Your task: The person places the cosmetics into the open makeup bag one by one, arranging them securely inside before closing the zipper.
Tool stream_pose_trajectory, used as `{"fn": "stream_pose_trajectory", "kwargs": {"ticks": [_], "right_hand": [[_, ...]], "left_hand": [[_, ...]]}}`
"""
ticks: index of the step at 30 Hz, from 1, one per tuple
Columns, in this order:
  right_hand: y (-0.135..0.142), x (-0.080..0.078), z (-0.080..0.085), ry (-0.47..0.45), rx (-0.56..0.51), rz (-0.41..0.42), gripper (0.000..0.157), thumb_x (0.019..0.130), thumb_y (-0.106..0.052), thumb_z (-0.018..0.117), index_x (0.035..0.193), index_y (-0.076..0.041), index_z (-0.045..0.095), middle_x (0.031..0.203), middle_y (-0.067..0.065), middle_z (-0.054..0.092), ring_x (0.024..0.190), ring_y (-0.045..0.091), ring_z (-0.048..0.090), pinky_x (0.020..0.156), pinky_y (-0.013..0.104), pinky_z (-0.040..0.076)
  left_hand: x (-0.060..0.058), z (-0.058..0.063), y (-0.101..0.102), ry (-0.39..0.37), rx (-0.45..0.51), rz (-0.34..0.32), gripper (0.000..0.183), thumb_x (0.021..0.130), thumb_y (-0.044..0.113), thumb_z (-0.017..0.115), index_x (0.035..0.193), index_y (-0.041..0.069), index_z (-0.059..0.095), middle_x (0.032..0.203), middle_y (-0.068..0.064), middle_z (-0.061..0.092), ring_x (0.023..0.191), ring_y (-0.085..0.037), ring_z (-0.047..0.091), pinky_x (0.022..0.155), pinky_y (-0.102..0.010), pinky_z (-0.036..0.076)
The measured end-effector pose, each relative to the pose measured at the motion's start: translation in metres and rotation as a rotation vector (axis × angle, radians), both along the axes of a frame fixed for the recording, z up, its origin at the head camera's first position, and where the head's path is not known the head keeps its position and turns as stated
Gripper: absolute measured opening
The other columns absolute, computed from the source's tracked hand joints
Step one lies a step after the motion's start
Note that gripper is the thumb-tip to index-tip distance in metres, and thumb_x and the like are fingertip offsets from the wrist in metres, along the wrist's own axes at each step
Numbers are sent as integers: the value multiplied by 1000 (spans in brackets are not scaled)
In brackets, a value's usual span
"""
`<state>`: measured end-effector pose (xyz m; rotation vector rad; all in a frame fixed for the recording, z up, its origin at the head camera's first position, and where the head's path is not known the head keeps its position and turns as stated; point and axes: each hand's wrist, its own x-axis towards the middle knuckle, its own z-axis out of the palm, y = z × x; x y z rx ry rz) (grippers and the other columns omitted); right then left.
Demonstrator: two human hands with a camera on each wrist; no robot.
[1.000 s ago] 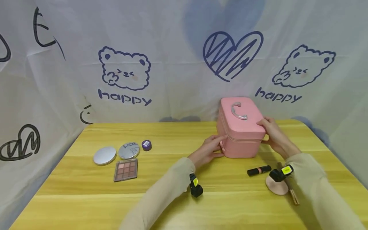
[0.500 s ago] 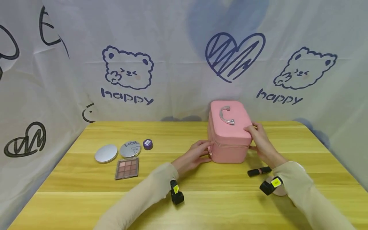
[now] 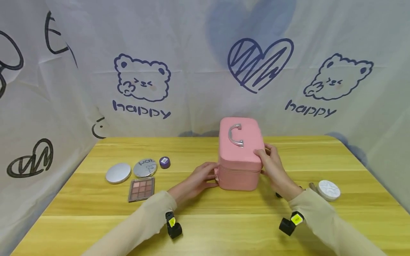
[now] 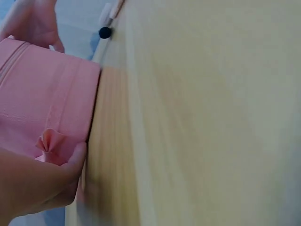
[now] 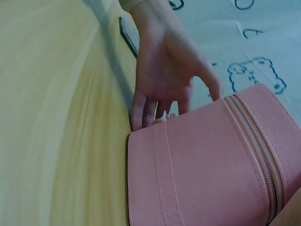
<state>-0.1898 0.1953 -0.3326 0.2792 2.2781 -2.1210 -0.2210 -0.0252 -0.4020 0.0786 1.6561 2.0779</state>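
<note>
A pink box-shaped makeup case (image 3: 241,156) stands on the wooden table with its lid closed and a curved silver handle (image 3: 230,134) on top. My left hand (image 3: 198,180) holds the case low on its left side, thumb by the small pink bow-like tab (image 4: 50,141) in the left wrist view. On the opposite side my right hand (image 3: 274,170) grips the case, its thumb over the lid's front right edge and its fingers along the side, partly hidden. The zipper (image 5: 256,146) runs closed below the lid in the right wrist view.
At left lie a silver round compact (image 3: 118,173), a round mirror (image 3: 145,168), an eyeshadow palette (image 3: 141,189) and a small purple jar (image 3: 164,162). At right are a white star-patterned disc (image 3: 329,190) and a mostly hidden black lipstick (image 3: 278,195). A fabric backdrop (image 3: 198,89) hangs behind the table.
Both hands have brought the case left and closer to me. My right forearm has uncovered the white disc and now hides the pinkish round puff and most of the lipstick.
</note>
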Motion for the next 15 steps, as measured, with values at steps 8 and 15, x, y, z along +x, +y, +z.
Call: {"fn": "stream_pose_trajectory", "kwargs": {"ticks": [8,15], "right_hand": [[-17,8,0,41,2,22,62,97,-24,48,149,-4,20,149,17,23,121,31,41,86,37,42],[-29,23,-2,43,-5,50,61,98,-25,50,148,-4,22,149,17,23,124,32,41,92,39,43]], "left_hand": [[18,4,-15,16,-38,35,46,98,29,51,129,-3,43,115,-14,51,100,-22,54,92,-42,49],[38,7,-29,22,-62,61,45,98,27,49,129,-4,43,118,-16,51,102,-23,54,90,-41,50]]}}
